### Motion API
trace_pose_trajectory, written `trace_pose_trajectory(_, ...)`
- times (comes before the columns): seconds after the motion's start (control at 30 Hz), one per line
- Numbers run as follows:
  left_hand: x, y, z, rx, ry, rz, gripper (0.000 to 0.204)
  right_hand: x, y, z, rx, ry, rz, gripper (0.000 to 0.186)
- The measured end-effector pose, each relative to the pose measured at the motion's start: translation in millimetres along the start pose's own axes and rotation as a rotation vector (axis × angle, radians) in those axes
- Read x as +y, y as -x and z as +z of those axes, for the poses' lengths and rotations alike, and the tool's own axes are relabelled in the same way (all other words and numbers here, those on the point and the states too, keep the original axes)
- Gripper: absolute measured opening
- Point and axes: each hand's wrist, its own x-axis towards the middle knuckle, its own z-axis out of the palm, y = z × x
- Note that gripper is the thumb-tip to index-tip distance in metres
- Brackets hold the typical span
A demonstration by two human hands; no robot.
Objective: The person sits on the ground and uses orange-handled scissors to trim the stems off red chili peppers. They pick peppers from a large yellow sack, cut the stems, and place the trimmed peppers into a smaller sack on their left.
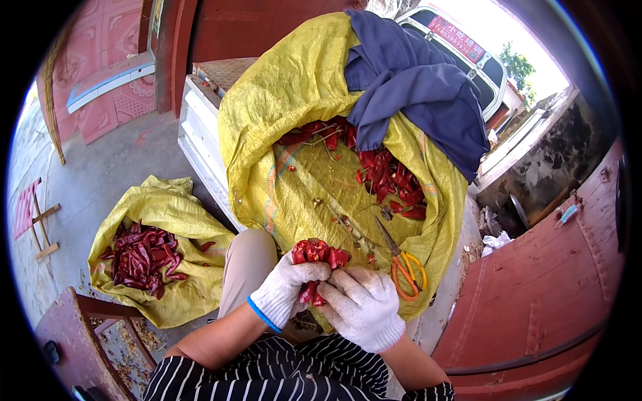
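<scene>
Both hands wear white knitted gloves and meet low in the middle, in front of a big yellow woven sack (294, 73). Closed round a bunch of dried red chili peppers (313, 252) is my left hand (287, 289), its glove cuff edged in blue. The cut or broken stem ends of the bunch face up. My right hand (364, 309) presses its bent fingers against the bunch's right side; its fingertips are partly hidden. Orange-handled scissors (405, 271) lie on the sack just beyond the right hand. More red peppers (386, 175) with stems sit in the sack's mouth.
A smaller yellow sack (164, 198) on the floor at left holds dark red peppers (147, 255). Dark blue cloth (414, 87) drapes over the big sack. A wooden chair (70, 334) stands lower left, a red metal panel (528, 287) at right, and a white vehicle (491, 70) behind.
</scene>
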Motion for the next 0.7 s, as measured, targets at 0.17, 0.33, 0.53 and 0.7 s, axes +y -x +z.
trace_pose_trajectory(0.17, -4.8, -1.7, 1.3, -0.032, 0.131, 0.018, 0.043, 15.2, -3.1, -7.9, 0.057, -0.407, 0.306, 0.023)
trace_pose_trajectory(0.33, -7.4, -3.6, 2.0, -0.148, 0.120, 0.040, 0.034, 38.8, -12.4, 6.0, -0.062, -0.867, 0.847, 0.017)
trace_pose_trajectory(0.53, -9.3, -11.4, -10.7, -0.187, 0.127, -0.022, 0.034, 38.0, -15.4, 10.0, -0.070, -0.666, 0.549, 0.017)
trace_pose_trajectory(0.7, -11.0, -3.6, -14.6, -0.273, 0.085, -0.073, 0.051, 33.2, -11.4, 9.3, 0.038, -0.138, 0.086, 0.023)
